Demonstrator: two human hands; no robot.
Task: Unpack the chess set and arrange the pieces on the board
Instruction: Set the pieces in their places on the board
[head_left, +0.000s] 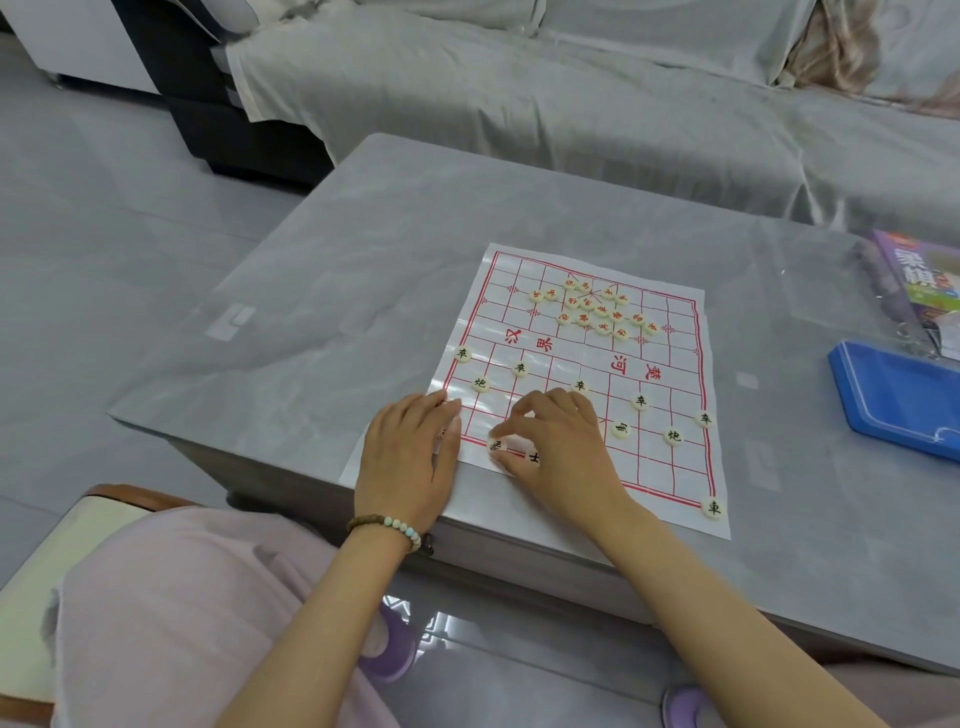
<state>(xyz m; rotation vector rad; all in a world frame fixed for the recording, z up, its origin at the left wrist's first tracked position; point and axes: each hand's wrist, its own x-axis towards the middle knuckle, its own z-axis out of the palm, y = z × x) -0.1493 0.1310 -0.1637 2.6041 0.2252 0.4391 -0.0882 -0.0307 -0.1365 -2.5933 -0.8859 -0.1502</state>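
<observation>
While the left hand (410, 457) is laid flat over the lower-left corner of the board (649, 467), its grip spread, fingers straight and nothing held, a piece (497, 445) is pinched by the right hand (556, 447) between thumb and forefinger. That piece is kept right on the board's bottom red line, left of centre. Just beside it a second disc (534, 457) with a black mark is seen, half covered by the right palm.

The board, a thin white sheet with a red grid, is spread on the grey desk (363, 234) at frame centre, its bottom edge brought up to the desk's near edge. Across its lower half, black pieces (640, 400) are set out singly: five in a slanting row below the red lettering, three more nearer the bottom. One corner piece (712, 507) is parked at the lower-right corner of the grid. Up in the upper half, the red pieces (592, 309) are bunched in a loose heap, many touching.

At the right edge of the frame a blue tray (893, 395) is found, well apart from the board, and above it a purple box (914, 280) in clear wrapping, cut off by the frame. A beaded bracelet (387, 522) is worn on the left wrist. Across the top, a sofa (571, 104) is draped in grey cloth.
</observation>
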